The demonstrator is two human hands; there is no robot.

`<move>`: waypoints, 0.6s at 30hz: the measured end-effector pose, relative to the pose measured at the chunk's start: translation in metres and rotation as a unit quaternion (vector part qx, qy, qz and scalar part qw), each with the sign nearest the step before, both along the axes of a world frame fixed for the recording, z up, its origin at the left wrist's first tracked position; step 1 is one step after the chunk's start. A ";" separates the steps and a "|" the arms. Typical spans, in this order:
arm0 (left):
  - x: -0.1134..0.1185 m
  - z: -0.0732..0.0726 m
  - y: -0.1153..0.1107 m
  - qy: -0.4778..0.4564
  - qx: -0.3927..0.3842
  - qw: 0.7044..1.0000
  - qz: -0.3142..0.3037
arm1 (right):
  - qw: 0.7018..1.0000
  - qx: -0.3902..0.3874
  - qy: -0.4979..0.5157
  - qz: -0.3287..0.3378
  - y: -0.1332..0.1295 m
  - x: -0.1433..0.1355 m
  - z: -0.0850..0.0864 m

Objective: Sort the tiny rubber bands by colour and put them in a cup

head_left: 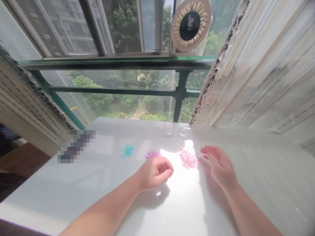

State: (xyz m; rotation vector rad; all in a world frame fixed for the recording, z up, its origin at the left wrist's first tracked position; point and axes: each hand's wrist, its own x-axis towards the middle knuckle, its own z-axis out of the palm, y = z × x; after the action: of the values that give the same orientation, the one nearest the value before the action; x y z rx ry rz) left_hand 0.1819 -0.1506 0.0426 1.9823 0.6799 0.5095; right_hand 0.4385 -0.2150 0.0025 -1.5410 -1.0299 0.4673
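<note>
On the white surface (88,183) lie three loose piles of thin strands: a teal one (127,151), a purple one (153,154) and a larger pink one (188,158) in bright sunlight. My left hand (157,173) is just in front of the purple pile, its thumb and fingers curled together; anything between the fingertips is too small to make out. To the right of the pink pile is my right hand (218,164), its fingers extended and apart, with nothing visible in it.
A clear round container (169,128) and a clear ring-like lid (183,132) stand behind the piles. A green railing (118,64) and window are beyond. Curtains hang at both sides. A round woven-edged object (191,25) is at the window. A blurred patch covers something at left.
</note>
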 end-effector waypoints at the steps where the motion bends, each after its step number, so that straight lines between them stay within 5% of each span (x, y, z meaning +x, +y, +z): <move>1: -0.006 0.003 0.008 -0.024 0.003 0.999 0.030 | 1.000 0.001 -0.005 -0.009 0.000 0.003 -0.002; 5: -0.049 0.006 0.068 -0.090 0.034 0.968 0.231 | 0.999 -0.025 -0.017 -0.029 0.002 0.008 -0.006; 7: -0.078 0.006 0.108 -0.060 0.060 0.919 0.384 | 0.998 -0.038 -0.032 -0.025 0.000 0.006 -0.005; 11: -0.133 0.005 0.179 -0.024 0.081 0.849 0.522 | 0.986 -0.054 -0.138 0.073 -0.008 -0.008 -0.002; 14: -0.159 0.006 0.211 0.046 0.097 0.837 0.537 | 0.963 -0.054 -0.198 0.173 -0.012 -0.022 -0.002; 18: -0.173 0.008 0.234 0.173 0.130 0.867 0.449 | 0.952 -0.043 -0.219 0.211 -0.011 -0.034 -0.009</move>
State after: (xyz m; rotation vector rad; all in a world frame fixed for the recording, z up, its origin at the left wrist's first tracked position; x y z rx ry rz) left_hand 0.0094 0.0833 0.0511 1.9251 1.8800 0.8216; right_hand 0.4045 -0.2259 -0.0068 -1.5357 -1.7235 0.4757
